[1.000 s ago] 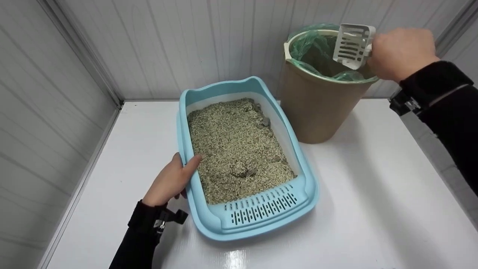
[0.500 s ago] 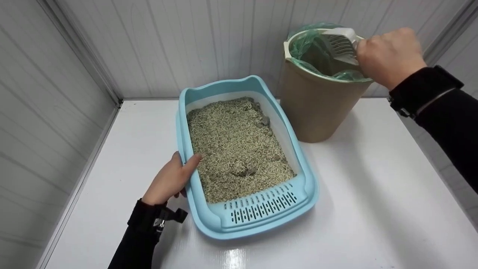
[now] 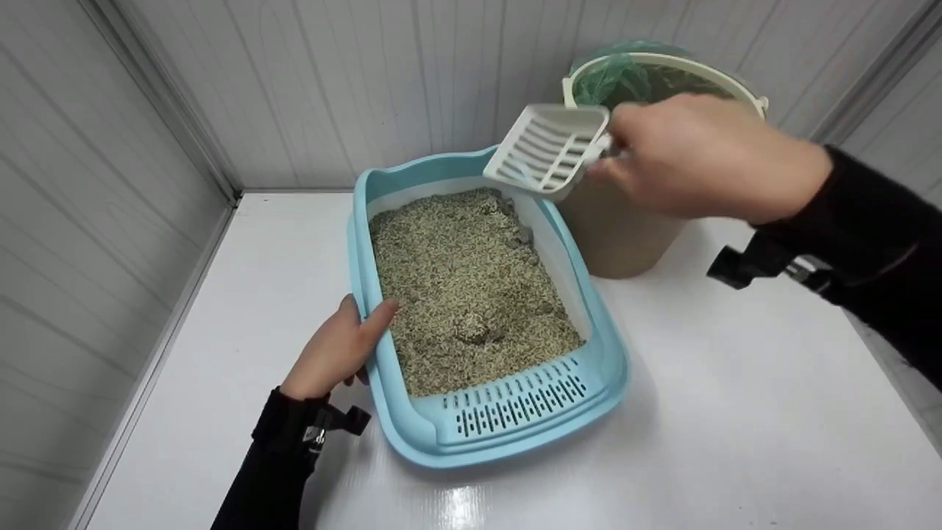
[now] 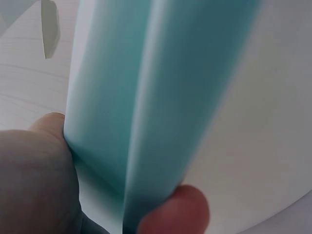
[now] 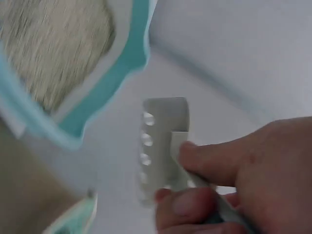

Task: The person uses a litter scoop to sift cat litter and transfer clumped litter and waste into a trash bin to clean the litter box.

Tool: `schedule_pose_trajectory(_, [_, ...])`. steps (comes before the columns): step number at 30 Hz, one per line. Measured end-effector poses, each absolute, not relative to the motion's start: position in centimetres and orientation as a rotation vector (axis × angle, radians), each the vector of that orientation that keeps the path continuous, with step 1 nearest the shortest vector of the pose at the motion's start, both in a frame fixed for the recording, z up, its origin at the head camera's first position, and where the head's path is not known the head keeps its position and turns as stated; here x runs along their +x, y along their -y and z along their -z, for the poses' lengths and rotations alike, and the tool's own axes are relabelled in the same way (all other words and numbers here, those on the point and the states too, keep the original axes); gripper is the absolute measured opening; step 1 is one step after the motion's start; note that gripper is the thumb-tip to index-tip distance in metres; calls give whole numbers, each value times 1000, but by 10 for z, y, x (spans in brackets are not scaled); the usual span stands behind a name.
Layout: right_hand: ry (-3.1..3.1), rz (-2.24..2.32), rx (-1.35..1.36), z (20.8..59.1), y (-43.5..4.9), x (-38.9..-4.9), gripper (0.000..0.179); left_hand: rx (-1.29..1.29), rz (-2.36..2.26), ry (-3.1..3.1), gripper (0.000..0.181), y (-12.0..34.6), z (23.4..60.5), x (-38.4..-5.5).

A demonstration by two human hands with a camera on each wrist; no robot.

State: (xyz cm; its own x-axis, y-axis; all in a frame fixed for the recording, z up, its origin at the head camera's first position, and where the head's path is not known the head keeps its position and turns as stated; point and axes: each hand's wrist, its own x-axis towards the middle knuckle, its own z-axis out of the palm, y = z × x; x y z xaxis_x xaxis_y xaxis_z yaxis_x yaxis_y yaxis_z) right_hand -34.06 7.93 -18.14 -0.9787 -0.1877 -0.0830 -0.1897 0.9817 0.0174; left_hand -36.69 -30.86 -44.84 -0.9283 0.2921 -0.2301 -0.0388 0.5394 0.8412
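Observation:
A blue litter box (image 3: 515, 434) stands on the white table, filled with grainy litter (image 3: 456, 265) that has a few darker clumps in it. My left hand (image 3: 335, 350) grips the box's left rim, thumb over the top; the left wrist view shows its fingers on both sides of the blue edge (image 4: 161, 122). With my right hand (image 3: 706, 158) I hold a white slotted litter scoop (image 3: 548, 147) by its handle. It hangs tilted above the box's far right rim, and nothing is visible on its slats. In the right wrist view the scoop (image 5: 165, 117) appears partly blurred.
Behind my right hand stands a brown bin (image 3: 625, 243) with a cream rim and a green bag liner (image 3: 618, 81). The bin is close beside the litter box. Grey panelled walls (image 3: 331, 88) border the table (image 3: 250, 258) at the back and left.
My right hand has brought the scoop out of the bin's mouth, leftward and nearer, to over the box's far right edge. My left hand keeps its grip on the rim.

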Motion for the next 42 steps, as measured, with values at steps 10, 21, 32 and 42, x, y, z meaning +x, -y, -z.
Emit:
schedule_pose_trajectory(10, [-2618, -196, -285, 260, -18, -374, 35, 191, -1346, -2453, 95, 306, 448, -367])
schedule_pose_trajectory(21, [-2372, -311, -350, 272, -2, -424, 35, 179, -1340, -2449, 98, 304, 449, -367])
schedule_pose_trajectory(32, [-2421, -272, -298, 278, -6, -431, 41, 178, -1328, -2452, 102, 302, 450, -368])
schedule_pose_trajectory(42, [-2515, 35, 67, 295, -9, -436, 18, 182, -1339, -2445, 104, 301, 450, -368])
